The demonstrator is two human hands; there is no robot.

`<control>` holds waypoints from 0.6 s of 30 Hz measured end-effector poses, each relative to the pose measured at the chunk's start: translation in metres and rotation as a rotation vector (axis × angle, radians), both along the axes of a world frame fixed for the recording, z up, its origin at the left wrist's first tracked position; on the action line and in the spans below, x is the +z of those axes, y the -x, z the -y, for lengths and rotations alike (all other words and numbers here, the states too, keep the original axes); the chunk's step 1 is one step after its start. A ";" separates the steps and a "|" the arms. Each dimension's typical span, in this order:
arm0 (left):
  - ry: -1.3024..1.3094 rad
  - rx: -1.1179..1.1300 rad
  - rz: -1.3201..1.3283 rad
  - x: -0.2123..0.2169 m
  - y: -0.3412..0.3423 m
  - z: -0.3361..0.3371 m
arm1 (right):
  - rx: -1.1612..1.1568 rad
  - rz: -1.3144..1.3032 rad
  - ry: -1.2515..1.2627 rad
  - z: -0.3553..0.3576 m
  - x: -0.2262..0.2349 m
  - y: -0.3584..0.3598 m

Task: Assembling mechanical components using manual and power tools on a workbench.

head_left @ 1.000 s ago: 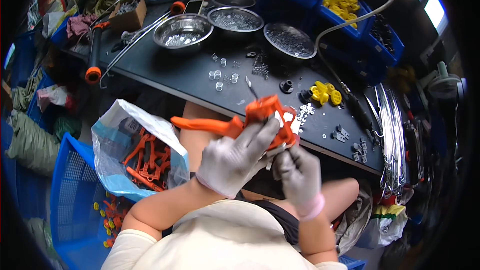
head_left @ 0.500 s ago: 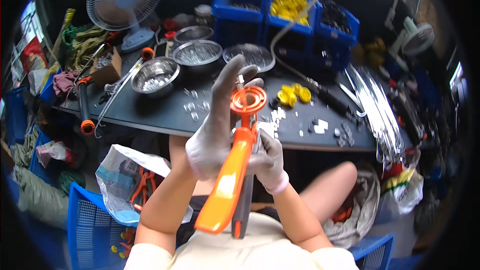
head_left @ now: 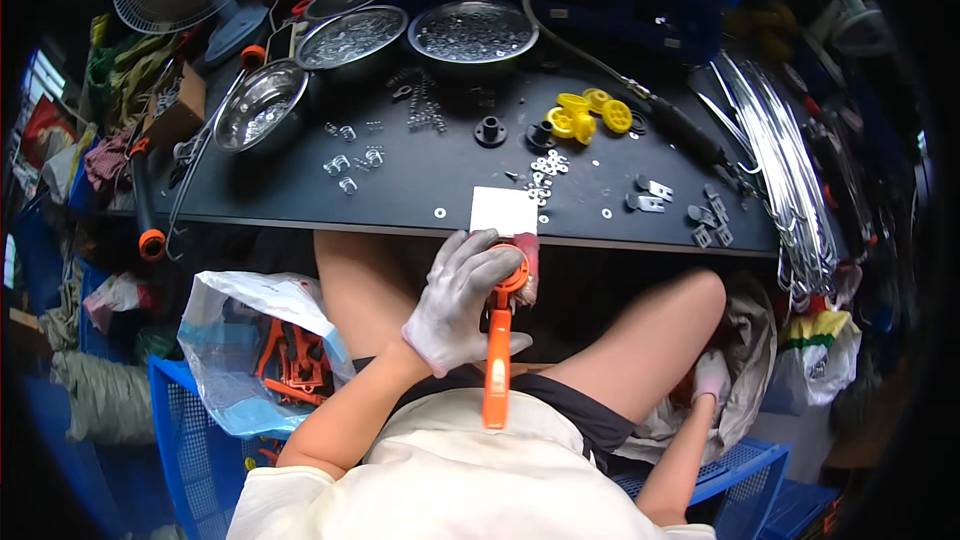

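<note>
My left hand [head_left: 463,295], in a light grey glove, is closed around the ring end of an orange lever-like handle [head_left: 497,370]. The handle hangs toward my lap, in front of my body. A reddish, worn-looking piece [head_left: 527,265] shows just behind the ring at the table edge. My right hand [head_left: 712,377], also gloved, is down by my right thigh, reaching into a grey-beige sack [head_left: 755,340]; its fingers are mostly hidden. On the table edge above the left hand lies a white square [head_left: 503,210].
The dark table [head_left: 400,185] holds yellow wheel-like caps [head_left: 570,120], black flanged bushings [head_left: 491,131], small clips [head_left: 711,215], long metal strips [head_left: 770,160] and a metal bowl [head_left: 262,105]. A plastic bag [head_left: 235,350] with orange parts stands left, beside a blue crate [head_left: 185,430].
My right hand has let go of the orange handle piece and moved down right to the sack. The left hand has lowered the piece toward my lap; the view has tilted down.
</note>
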State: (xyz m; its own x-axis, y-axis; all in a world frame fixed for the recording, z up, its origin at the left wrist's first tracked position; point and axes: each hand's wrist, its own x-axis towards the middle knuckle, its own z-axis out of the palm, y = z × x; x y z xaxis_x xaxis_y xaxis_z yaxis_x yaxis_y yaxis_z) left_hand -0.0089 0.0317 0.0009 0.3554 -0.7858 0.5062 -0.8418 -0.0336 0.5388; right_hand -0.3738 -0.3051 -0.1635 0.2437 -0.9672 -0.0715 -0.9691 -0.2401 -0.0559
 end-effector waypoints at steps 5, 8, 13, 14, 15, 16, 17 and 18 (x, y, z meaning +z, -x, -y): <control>-0.249 -0.137 -0.077 0.017 -0.024 -0.009 | 0.383 -0.438 -0.222 0.051 -0.152 0.027; -0.366 -0.092 -0.057 0.045 -0.068 -0.026 | 0.514 -0.354 -0.186 0.037 -0.155 -0.004; -0.204 0.482 -0.274 0.060 -0.164 0.020 | 0.604 -0.228 -0.155 0.018 -0.165 0.047; -0.319 0.490 -0.230 0.055 -0.176 0.026 | 0.633 -0.205 -0.152 0.018 -0.168 0.050; -0.432 0.477 -0.183 0.046 -0.188 0.039 | 0.641 -0.181 -0.147 0.014 -0.173 0.062; -0.456 0.437 -0.029 0.034 -0.197 0.049 | 0.656 -0.154 -0.140 0.017 -0.173 0.047; -0.489 0.465 0.109 0.028 -0.198 0.057 | 0.658 -0.132 -0.134 0.010 -0.177 0.064; -0.552 0.504 0.035 0.026 -0.202 0.063 | 0.662 -0.111 -0.126 0.013 -0.181 0.074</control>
State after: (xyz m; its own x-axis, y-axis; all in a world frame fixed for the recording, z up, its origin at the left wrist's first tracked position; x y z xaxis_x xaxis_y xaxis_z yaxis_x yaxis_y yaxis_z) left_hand 0.1930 -0.0317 0.0265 0.7304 -0.6752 0.1029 -0.6692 -0.6773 0.3056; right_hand -0.4481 -0.3177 -0.3441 0.7660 -0.5992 -0.2329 -0.6217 -0.7826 -0.0311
